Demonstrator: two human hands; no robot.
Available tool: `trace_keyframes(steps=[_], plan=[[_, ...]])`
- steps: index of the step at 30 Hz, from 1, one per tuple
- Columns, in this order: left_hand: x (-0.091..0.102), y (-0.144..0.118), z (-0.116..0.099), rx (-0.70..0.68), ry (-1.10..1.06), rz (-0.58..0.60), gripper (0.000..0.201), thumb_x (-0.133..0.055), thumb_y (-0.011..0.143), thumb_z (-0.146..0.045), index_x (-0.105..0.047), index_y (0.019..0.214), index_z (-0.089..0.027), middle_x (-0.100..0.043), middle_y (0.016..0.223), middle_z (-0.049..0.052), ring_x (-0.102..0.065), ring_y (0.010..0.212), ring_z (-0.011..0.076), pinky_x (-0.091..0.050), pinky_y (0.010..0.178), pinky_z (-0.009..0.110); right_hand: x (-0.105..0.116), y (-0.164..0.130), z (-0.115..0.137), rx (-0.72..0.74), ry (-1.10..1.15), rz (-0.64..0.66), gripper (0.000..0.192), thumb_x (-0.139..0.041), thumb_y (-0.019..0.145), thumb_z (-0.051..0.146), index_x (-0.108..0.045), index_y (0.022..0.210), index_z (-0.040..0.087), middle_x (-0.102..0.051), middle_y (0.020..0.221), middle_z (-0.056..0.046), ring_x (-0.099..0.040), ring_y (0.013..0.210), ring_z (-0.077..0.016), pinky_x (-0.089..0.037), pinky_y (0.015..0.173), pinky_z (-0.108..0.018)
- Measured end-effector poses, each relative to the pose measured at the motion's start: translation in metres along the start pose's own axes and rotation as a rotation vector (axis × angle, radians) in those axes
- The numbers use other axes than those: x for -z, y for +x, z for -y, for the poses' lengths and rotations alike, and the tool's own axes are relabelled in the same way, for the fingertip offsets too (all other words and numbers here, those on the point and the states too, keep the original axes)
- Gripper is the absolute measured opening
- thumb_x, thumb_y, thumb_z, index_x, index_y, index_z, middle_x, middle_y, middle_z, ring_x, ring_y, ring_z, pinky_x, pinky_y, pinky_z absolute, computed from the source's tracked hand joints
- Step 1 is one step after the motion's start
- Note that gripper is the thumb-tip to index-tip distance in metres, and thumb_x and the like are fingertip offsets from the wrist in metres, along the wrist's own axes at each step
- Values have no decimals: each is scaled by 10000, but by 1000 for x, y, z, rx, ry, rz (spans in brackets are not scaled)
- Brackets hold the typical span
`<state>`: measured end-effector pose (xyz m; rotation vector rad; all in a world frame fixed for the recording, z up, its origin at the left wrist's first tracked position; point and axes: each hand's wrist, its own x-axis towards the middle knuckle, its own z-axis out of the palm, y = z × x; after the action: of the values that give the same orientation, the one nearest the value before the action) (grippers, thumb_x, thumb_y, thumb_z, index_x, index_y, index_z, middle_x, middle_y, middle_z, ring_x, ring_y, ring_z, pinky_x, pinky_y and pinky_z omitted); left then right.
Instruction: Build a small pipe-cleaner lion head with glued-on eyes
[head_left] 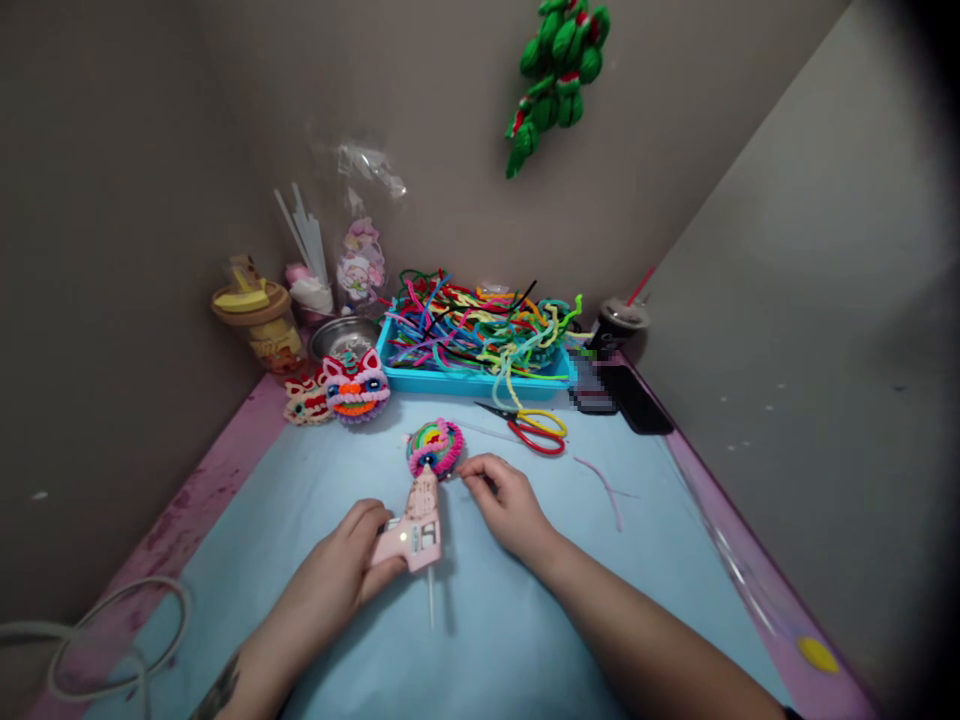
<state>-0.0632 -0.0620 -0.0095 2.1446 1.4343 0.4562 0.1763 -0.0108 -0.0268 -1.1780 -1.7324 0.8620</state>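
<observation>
Presently we note our left hand (358,562) wrapped around the pink glue gun (415,525), nozzle touching the rainbow chenille disc (435,446); our right hand (504,502) pinches its edge.

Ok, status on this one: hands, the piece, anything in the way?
Left hand gripping pink glue gun, nozzle on rainbow pipe-cleaner disc. Right hand fingers at disc's edge. Scissors lie beyond, apart.
</observation>
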Motion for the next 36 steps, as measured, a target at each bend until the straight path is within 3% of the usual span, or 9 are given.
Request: trace_keyframes(steps=[14, 19, 25, 36], plan=[[0, 1, -1, -1, -16, 11, 284, -504, 848, -410, -531, 1031, -195, -580, 1042, 87, -613, 904, 217, -509, 779, 326, -1, -1, 5, 18, -11, 0, 120, -489, 841, 137, -586, 815, 202, -654, 857, -47, -613, 824, -183, -471, 738, -291], [0, 1, -1, 17, -25, 8, 279, -496, 850, -411, -530, 1024, -196, -574, 1037, 88, -612, 895, 214, -507, 775, 320, -1, 1, 9, 104, 13, 12, 135, -486, 835, 110, -573, 799, 208, -632, 1062, -82, -589, 1015, -193, -453, 858, -323], [-2, -1, 0, 18, -35, 1, 275, -501, 849, -403, -525, 1027, -194, -571, 1038, 84, -610, 896, 212, -504, 783, 324, -4, -1, 4, 65, 19, 100, 137, -483, 844, 115, -575, 833, 216, -610, 1199, -95, -552, 1137, -196, -424, 942, -360], [1, 0, -4, 29, -38, 1, 258, -514, 842, -386, -526, 1017, -197, -576, 1039, 86, -611, 907, 217, -502, 784, 334, -5, -1, 6, 70, 11, 85, 145, -485, 832, 112, -588, 824, 214, -611, 1192, -104, -556, 1133, -206, -428, 947, -384]])
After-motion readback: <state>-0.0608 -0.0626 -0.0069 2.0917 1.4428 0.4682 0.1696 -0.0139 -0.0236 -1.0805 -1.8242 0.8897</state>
